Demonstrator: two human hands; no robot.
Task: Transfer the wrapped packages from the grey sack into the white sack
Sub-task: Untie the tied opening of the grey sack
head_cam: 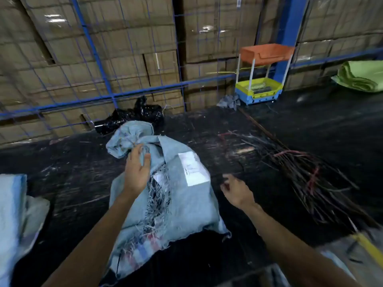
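My left hand (136,172) rests spread on the grey sack (176,204) near its tied neck at twelve o'clock; my right hand (236,190) hovers loosely open, empty. The frayed tear could rip wider, spilling packages.

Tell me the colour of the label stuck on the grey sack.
White, with faint printed text; the label on the grey sack shows in the head view.

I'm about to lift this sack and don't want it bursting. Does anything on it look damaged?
Yes. The grey sack has a frayed tear down its middle, beside the left hand, with loose threads and dark and coloured contents showing through.
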